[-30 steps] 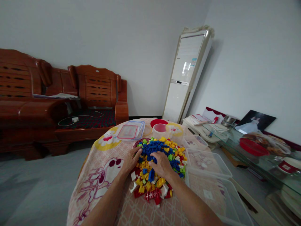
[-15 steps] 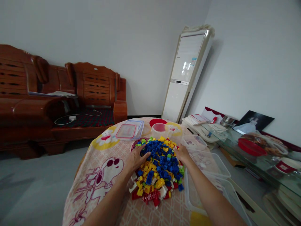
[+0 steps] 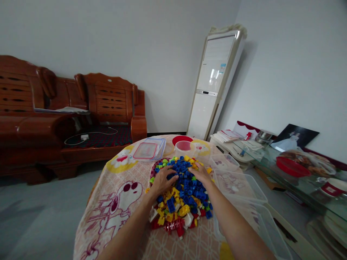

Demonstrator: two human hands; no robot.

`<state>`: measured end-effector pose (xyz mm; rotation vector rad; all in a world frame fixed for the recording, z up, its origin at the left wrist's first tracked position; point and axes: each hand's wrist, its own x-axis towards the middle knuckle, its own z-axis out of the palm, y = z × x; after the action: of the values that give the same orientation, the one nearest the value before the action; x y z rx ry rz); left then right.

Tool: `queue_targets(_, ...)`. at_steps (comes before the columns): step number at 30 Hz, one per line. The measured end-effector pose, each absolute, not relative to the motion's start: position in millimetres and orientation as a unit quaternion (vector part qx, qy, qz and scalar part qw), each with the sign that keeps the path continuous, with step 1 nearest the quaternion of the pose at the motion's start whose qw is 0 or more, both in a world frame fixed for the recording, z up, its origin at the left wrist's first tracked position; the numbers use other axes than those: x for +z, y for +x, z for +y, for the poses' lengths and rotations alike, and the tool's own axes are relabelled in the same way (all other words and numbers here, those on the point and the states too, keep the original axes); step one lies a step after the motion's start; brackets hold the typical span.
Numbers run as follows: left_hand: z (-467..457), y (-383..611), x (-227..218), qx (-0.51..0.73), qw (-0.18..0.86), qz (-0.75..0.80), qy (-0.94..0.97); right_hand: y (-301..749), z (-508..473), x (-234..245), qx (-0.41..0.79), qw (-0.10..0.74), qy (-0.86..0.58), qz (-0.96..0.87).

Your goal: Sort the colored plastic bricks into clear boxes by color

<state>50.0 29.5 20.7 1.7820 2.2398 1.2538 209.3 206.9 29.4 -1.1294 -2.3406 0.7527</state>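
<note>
A heap of toy building bricks (image 3: 189, 191), blue, yellow, red, white and green, lies on the patterned tablecloth (image 3: 159, 245). My left hand (image 3: 164, 180) rests on the heap's left side, its fingers apart and curved over blue bricks, the thumb stretched to the right. On the far right part of the heap lies my right hand (image 3: 201, 174), fingers spread over blue and yellow bricks. Neither hand visibly grips a brick, though the fingertips are partly hidden among them.
Behind the heap stand a clear round tub (image 3: 183, 147) and a red lid (image 3: 182, 139). Clear lids with blue and red rims (image 3: 145, 150) lie at the back left. Clear plastic boxes (image 3: 241, 186) line the right side, beside a glass-topped table (image 3: 287, 180).
Both hands have moved inward over the heap, the left to the right and the right to the left. Some bricks along the heap's far and left edges have shifted.
</note>
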Motion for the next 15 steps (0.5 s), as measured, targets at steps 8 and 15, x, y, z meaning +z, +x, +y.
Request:
queue_targets(8, 15.4, 23.1, 13.0, 0.382, -0.028, 0.851, 0.359, 199.2, 175.0, 55.7, 0.427, 0.256, -0.315, -0.808)
queue_targets(15, 13.3, 30.5, 14.4, 0.31, 0.053, 0.874, 0.37, 200.5, 161.4, 74.7, 0.461, 0.238, -0.159, -0.84)
